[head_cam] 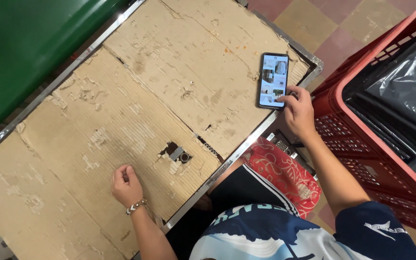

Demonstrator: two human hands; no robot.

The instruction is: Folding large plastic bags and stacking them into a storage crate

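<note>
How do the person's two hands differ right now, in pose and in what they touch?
The left hand is curled into a loose fist resting on the worn cardboard; the right hand reaches out with fingers on the lower edge of the phone. The left wrist wears a beaded bracelet; the right wrist is bare. The left holds nothing; the right touches the lit phone. Both rest at the table's surface.
</note>
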